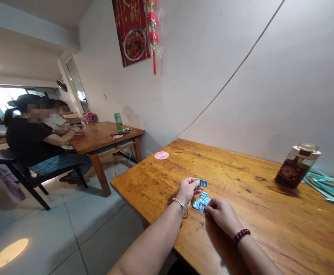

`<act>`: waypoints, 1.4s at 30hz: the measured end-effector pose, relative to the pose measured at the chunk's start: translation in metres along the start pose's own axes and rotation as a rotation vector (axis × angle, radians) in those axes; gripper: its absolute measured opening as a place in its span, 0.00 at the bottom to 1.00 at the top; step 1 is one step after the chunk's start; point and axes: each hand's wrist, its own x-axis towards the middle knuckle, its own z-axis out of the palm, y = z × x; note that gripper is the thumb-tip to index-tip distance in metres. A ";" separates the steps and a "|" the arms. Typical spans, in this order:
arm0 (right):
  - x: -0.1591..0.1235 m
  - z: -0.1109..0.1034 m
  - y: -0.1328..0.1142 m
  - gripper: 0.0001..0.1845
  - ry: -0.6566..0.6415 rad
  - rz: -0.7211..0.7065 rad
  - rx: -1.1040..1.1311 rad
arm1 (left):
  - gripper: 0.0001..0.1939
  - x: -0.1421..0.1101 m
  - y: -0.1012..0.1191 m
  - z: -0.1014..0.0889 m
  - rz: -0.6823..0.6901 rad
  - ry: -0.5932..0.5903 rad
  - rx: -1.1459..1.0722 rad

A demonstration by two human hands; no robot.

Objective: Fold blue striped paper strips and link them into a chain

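The left hand (187,191) pinches a small blue-and-white strip (202,183) between thumb and fingers, just beyond a loose pile of matching strips (201,203). The pile lies overlapping near the edge of the wooden table (270,233). The curled right hand (222,216) has its fingertips (207,211) on the pile, though whether they pinch or only press is hidden.

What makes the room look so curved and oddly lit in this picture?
In the head view, the wide lens seems to bend the wooden table; the window glares white; an oval patch of light glows on the tiled floor.
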 end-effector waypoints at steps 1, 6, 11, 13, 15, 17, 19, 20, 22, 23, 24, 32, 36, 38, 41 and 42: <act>-0.001 -0.001 -0.001 0.09 0.012 -0.020 -0.005 | 0.06 0.000 0.000 0.000 0.000 -0.002 0.000; -0.011 -0.013 -0.011 0.10 0.106 -0.153 0.040 | 0.07 -0.002 0.000 0.002 -0.028 -0.012 0.009; -0.021 -0.027 -0.017 0.13 0.194 -0.226 0.244 | 0.10 -0.008 -0.001 0.008 -0.057 -0.090 0.071; -0.021 -0.029 -0.015 0.13 0.229 -0.189 0.316 | 0.10 -0.011 -0.002 0.010 -0.072 -0.130 0.117; -0.020 -0.030 -0.013 0.13 0.254 -0.161 0.348 | 0.10 -0.014 -0.003 0.012 -0.104 -0.184 0.131; -0.018 -0.030 -0.010 0.12 0.278 -0.155 0.346 | 0.11 -0.016 -0.003 0.014 -0.117 -0.242 0.150; -0.017 -0.029 -0.008 0.12 0.300 -0.152 0.314 | 0.11 -0.018 -0.003 0.014 -0.123 -0.286 0.183; -0.016 -0.029 -0.007 0.12 0.309 -0.151 0.290 | 0.11 -0.019 -0.002 0.014 -0.128 -0.303 0.198; -0.016 -0.030 -0.005 0.12 0.322 -0.147 0.244 | 0.11 -0.020 -0.002 0.014 -0.142 -0.332 0.206; -0.016 -0.030 -0.005 0.12 0.323 -0.146 0.227 | 0.12 -0.020 -0.002 0.013 -0.149 -0.344 0.204; -0.016 -0.031 -0.005 0.12 0.324 -0.145 0.215 | 0.12 -0.020 -0.002 0.013 -0.154 -0.357 0.199; -0.018 -0.033 -0.004 0.11 0.322 -0.123 0.144 | 0.11 -0.016 -0.004 0.011 -0.183 -0.315 0.149; -0.018 -0.033 -0.003 0.11 0.305 -0.091 0.132 | 0.10 -0.013 -0.004 0.011 -0.186 -0.241 0.133; -0.017 -0.033 -0.001 0.11 0.307 -0.074 0.111 | 0.11 -0.012 -0.005 0.010 -0.185 -0.263 0.143; -0.017 -0.033 0.001 0.10 0.324 -0.051 0.078 | 0.13 -0.013 -0.006 0.009 -0.182 -0.304 0.158; -0.017 -0.033 0.001 0.10 0.331 -0.045 0.070 | 0.13 -0.014 -0.006 0.009 -0.179 -0.321 0.162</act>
